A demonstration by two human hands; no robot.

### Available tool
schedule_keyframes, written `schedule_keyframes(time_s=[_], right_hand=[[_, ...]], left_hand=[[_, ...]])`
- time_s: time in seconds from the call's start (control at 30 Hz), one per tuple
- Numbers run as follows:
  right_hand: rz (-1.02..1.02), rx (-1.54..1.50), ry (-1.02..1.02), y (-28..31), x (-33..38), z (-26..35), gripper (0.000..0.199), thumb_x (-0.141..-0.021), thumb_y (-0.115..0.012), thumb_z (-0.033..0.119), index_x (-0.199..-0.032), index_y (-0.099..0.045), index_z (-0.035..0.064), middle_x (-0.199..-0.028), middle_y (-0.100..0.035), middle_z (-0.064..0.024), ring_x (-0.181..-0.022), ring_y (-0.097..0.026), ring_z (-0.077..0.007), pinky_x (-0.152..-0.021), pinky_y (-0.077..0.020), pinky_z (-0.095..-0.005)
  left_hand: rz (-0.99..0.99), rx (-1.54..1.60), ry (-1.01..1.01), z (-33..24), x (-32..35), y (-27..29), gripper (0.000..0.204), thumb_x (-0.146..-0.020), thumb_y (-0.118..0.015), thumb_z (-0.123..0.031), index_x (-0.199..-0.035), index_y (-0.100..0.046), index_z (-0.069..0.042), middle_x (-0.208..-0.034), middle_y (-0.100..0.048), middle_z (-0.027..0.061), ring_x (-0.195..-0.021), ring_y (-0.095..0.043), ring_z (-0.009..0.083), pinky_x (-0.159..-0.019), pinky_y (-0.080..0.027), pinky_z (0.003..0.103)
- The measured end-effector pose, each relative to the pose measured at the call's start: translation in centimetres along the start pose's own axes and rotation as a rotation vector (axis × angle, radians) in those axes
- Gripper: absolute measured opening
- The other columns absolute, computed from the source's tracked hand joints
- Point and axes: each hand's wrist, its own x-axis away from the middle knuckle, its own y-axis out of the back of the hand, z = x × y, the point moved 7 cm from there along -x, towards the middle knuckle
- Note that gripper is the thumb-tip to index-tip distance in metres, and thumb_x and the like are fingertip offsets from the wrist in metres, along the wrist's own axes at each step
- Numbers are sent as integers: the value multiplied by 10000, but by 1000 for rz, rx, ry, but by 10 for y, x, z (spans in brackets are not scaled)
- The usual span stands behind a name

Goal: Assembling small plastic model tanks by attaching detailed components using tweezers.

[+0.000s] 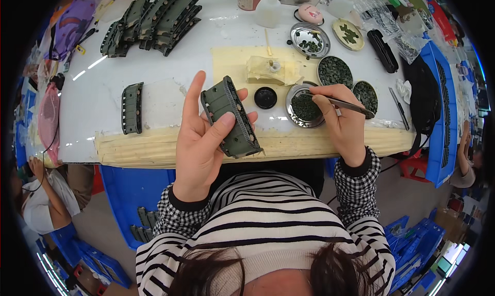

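Note:
My left hand grips a dark green model tank hull side, tilted upright, with a row of small round studs along its edges. In my right hand are metal tweezers, pinched between thumb and fingers. Their tips reach over a round metal dish that holds many tiny dark green parts; whether a part sits between the tips is too small to tell. A small black round cap or pot lies between the two hands. Another green hull piece rests on the table at the left.
Several green hull pieces are stacked at the far left. More dishes of small parts stand at the right, behind a tape-wrapped block. A squeeze bottle is at the back. Blue trays flank the table; people sit at both sides.

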Motion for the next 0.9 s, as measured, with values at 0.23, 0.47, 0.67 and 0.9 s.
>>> schedule_keyframes(time_s=[0.23, 0.47, 0.67, 0.9], right_hand=[[8, 17, 52, 0, -3, 4, 127, -859, -657, 116, -929, -681, 13, -813, -656, -101, -717, -583, -227, -650, -454, -310], [197, -541, 32, -9, 0, 44, 160, -909, -581, 98, -951, -693, -8, -808, -648, -74, -705, -539, -149, -666, -424, -277], [273, -641, 11, -28, 0, 60, 178, -919, -559, 108, -964, -704, 15, -758, -613, -30, -685, -497, -95, -587, -408, -237], [250, -377, 264, -23, 2, 78, 182, -825, -678, 121, -975, -705, 22, -820, -645, -78, -690, -569, -179, -606, -448, -268]], left_hand=[[63, -139, -42, 7, 6, -1, 285, -983, -469, -103, -1256, -448, -25, -1302, -492, 198, -1023, -641, 279, -855, -565, 386], [249, -73, 255, 32, 8, -14, 285, -1032, -362, -263, -989, -478, -6, -1243, -509, 182, -1048, -625, 290, -854, -555, 400], [337, 175, 344, 41, 9, -29, 306, -1036, -338, -296, -927, -447, -31, -1062, -565, 158, -1009, -626, 289, -841, -550, 408], [310, 149, 289, 35, 12, -25, 303, -1040, -349, -293, -887, -439, -49, -981, -555, 105, -972, -571, 193, -851, -490, 316]])
